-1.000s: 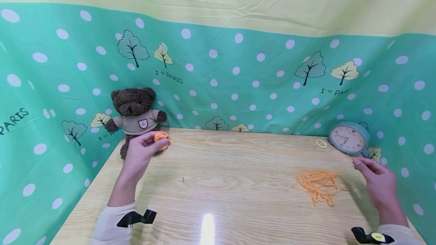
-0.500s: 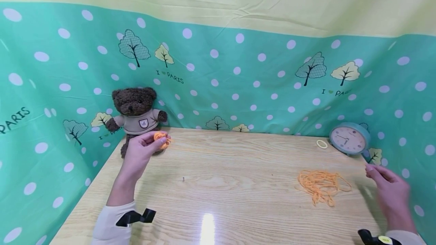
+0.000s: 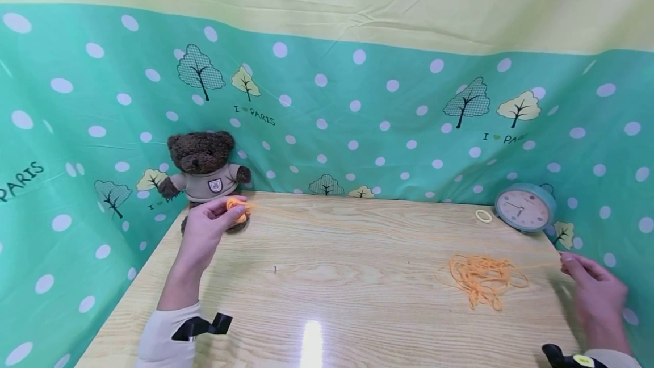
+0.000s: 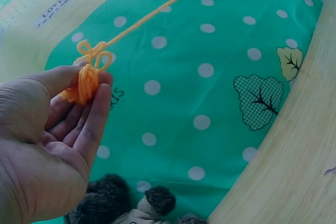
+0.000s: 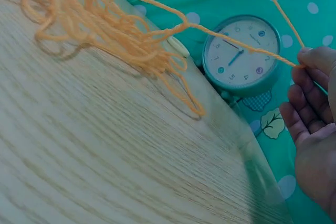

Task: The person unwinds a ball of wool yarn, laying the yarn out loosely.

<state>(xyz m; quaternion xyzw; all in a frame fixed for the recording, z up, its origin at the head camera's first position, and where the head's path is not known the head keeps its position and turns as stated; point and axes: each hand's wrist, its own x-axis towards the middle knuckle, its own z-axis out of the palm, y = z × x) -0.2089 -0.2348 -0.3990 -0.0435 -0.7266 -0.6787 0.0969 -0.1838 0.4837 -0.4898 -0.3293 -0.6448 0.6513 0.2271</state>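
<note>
In the left wrist view my left hand point(image 4: 58, 129) pinches a small bundle of orange yarn point(image 4: 88, 83) between thumb and fingers. A strand of yarn point(image 4: 168, 3) stretches away from it, up and to the right. At the right side of the table my right hand point(image 3: 595, 288) pinches the strand between thumb and forefinger. From those fingertips, in the right wrist view, one length of yarn point(image 5: 236, 40) leads to a loose tangled pile of orange yarn point(image 3: 480, 280) on the table; another length rises out of the picture.
A brown teddy bear point(image 3: 201, 158) in a grey shirt sits behind my left hand. At the back right stand a teal alarm clock point(image 3: 523, 207) and a pale yellow ring point(image 3: 483, 216). A polka-dot cloth point(image 3: 352, 107) hangs around the wooden table point(image 3: 357, 277).
My right hand has moved right and slightly toward me, still pinching the yarn. The left hand has shifted slightly left with its bundle. The pile has hardly changed.
</note>
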